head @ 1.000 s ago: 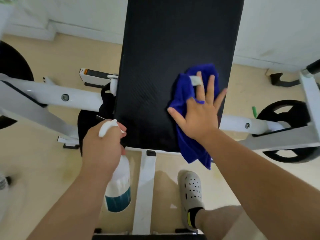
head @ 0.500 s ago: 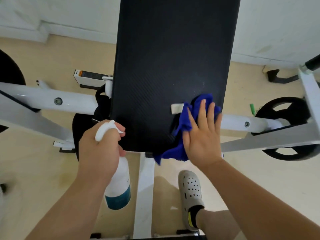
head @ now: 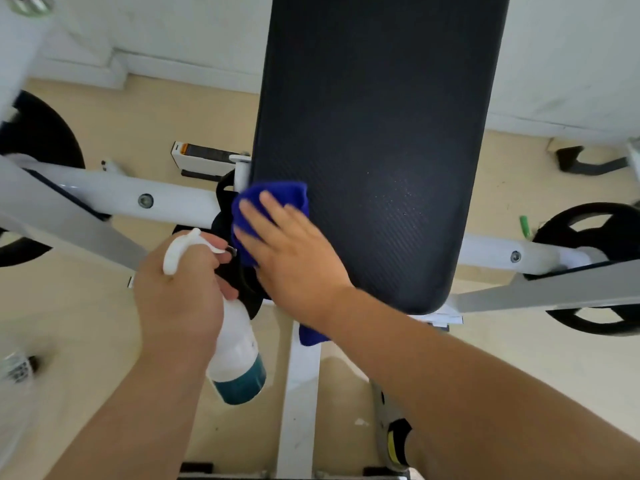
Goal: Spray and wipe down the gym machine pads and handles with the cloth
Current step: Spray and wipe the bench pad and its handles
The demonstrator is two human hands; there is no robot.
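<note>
Item: blue cloth point(head: 281, 196), soft and limp, bunched under the right hand point(head: 292, 252) at the left edge of the black bench pad point(head: 367, 133), low on its near half; a loose tail hangs past the pad's near end. The right hand lies flat on it, fingers straight and spread, pressing rather than clutching. Likely light and easily crumpled, so best held under a broad palm so that it does not roll up. The pad is long, with a fine ribbed texture and faint droplets on its right part; probably firm foam, slick where wet. Item: spray bottle point(head: 237, 351), white with a teal base, hanging nozzle-up just left of the pad. The left hand point(head: 180, 289) is wrapped round its neck with fingers at the trigger. Likely light rigid plastic, best taken at the neck. Surroundings: white frame tube point(head: 104, 195) passing under the pad; black weight plate point(head: 602, 237) at the right.
</note>
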